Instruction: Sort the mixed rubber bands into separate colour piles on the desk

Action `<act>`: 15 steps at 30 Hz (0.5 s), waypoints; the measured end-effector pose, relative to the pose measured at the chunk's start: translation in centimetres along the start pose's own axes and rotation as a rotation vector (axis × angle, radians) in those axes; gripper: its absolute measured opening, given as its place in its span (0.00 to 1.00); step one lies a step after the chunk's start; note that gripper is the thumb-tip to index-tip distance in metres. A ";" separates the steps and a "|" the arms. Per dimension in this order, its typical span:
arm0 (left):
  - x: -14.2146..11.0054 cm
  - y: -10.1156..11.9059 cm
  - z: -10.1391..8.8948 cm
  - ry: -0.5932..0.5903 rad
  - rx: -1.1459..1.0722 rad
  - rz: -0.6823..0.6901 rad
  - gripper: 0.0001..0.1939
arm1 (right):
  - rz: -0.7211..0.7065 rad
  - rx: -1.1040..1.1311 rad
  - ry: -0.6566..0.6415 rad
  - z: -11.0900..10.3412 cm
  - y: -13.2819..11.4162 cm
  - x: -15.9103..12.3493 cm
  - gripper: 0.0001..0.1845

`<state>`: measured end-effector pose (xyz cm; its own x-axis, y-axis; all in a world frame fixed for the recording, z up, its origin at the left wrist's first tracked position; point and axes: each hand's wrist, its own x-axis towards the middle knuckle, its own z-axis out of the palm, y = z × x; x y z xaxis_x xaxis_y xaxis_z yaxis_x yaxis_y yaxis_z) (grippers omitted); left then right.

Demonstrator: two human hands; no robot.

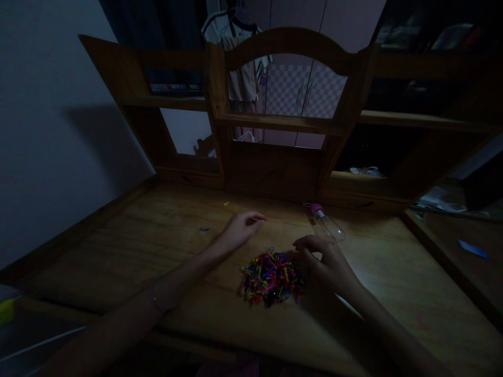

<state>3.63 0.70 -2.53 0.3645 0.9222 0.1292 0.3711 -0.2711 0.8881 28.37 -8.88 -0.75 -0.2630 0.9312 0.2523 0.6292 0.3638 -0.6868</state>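
Note:
My left hand (244,229) is above the table behind the pile, its thumb and fingertips pinched together; anything between them is too small to make out. At the right edge of the pile, my right hand (324,260) has its fingers curled and bent downward. Its fingertips are dark, and what they hold, if anything, is hidden. Between my forearms lies a heap of small multicoloured looped pieces (271,277), in pink, yellow, blue, red and black; their exact kind is unclear. Just behind my right hand lies a clear bulb-shaped bottle (329,226) with a pink cap (316,208).
A small yellow piece (226,203) and a small blue piece (204,229) lie apart on the wooden table (129,246). A wooden shelf unit (275,125) stands along the back edge. A wall (58,131) borders the left side. The room is dim.

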 end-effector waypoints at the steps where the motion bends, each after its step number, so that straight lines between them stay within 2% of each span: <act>1: 1.0 -0.8 -1.6 0.085 0.170 0.002 0.17 | -0.008 -0.011 0.018 0.1 0.0 0.0 0.11; 2: 2.0 -1.7 -3.3 0.166 0.347 -0.010 0.16 | -0.017 -0.022 0.035 0.1 0.0 0.0 0.11; 4: 3.8 -3.3 -6.7 0.252 0.452 -0.045 0.16 | -0.034 -0.039 0.075 0.3 0.1 0.0 0.11; 7: 5.5 -5.3 -10.1 0.288 0.541 -0.114 0.16 | -0.059 -0.055 0.116 0.3 0.2 -0.1 0.11; 11: 6.1 -6.4 -11.1 0.260 0.579 -0.185 0.09 | -0.080 -0.080 0.166 0.0 0.4 -0.2 0.11; 15: 4.7 -6.0 -11.6 0.255 0.555 -0.207 0.12 | -0.067 -0.096 0.230 -0.6 0.6 -0.2 0.11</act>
<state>-6.75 9.89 -2.13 0.0487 0.9888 0.1409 0.8236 -0.1195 0.5545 29.21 -8.88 -0.78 -0.1400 0.8815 0.4509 0.6856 0.4149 -0.5982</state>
